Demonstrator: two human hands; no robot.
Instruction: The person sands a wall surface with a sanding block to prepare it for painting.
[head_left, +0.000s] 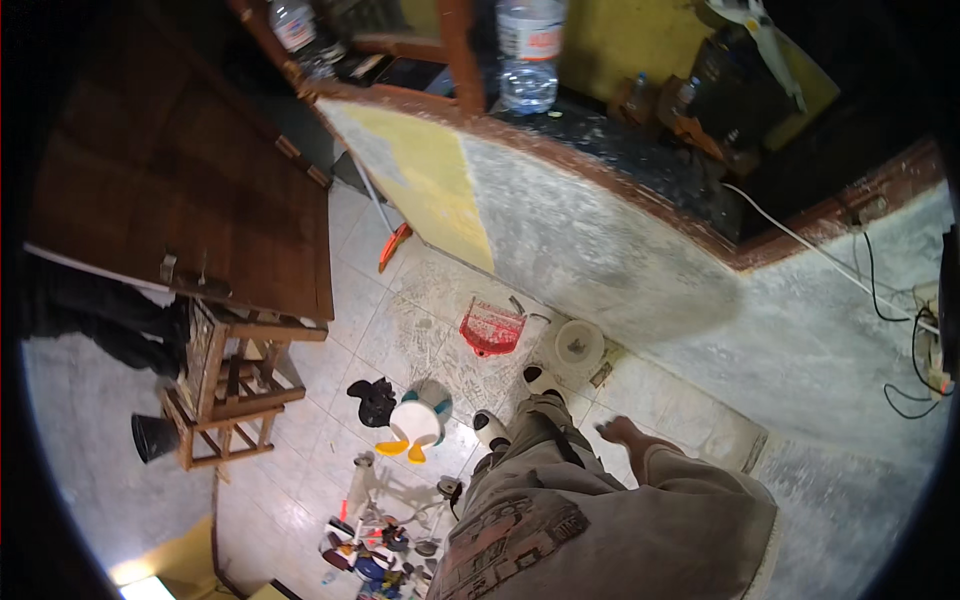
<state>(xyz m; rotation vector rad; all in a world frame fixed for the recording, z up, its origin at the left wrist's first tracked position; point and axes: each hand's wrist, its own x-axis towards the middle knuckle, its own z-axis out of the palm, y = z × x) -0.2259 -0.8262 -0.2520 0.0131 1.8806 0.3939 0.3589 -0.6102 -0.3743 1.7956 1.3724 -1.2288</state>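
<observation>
My right hand (619, 432) hangs low beside my right leg, holding nothing, with its fingers apart. My left hand is out of view. Just ahead of my feet, a red dustpan (492, 331) coated with pale dust lies on the tiles. To its right, close to the foot of the wall, stands a white bucket (591, 336) with some dark matter at its bottom. A white plastic stool (415, 422) with yellow and teal feet is left of my shoes, next to a crumpled black plastic bag (373, 402).
Grey plastered wall (600, 225) bounds the right side; water bottles (529, 60) stand on its ledge. An orange-headed broom (394, 246) leans by the wall. Left are a wooden door (187, 165), stacked wooden stools (240, 375) and a black bucket (154, 438). Assorted clutter (375, 555) covers floor at lower left.
</observation>
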